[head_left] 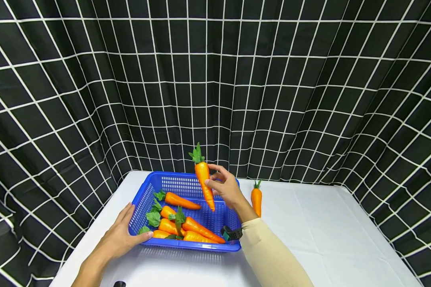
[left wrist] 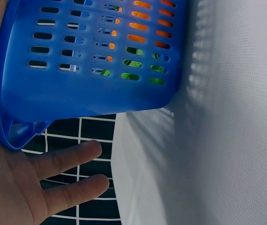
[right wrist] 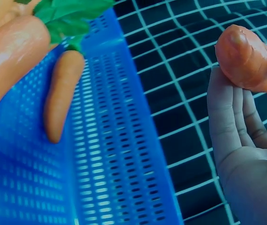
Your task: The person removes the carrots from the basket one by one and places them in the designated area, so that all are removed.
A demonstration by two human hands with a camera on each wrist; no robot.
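Carefully, we pinch the raised carrot (head_left: pixel 205 184) in our right hand (head_left: pixel 227 190) above the basket (head_left: pixel 186 184). Our left hand (head_left: pixel 120 236), fingers straight, braces its near corner; we judge a low release safest.

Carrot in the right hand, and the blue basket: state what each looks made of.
Carrot: probably moulded plastic or foam, judging by its smooth, even orange skin and stiff fabric-like leaves. Blue basket: glossy moulded plastic with slotted walls.

Your head view looks down on the blue basket (head_left: pixel 186 187) from above; both wrist views sit close against its walls.
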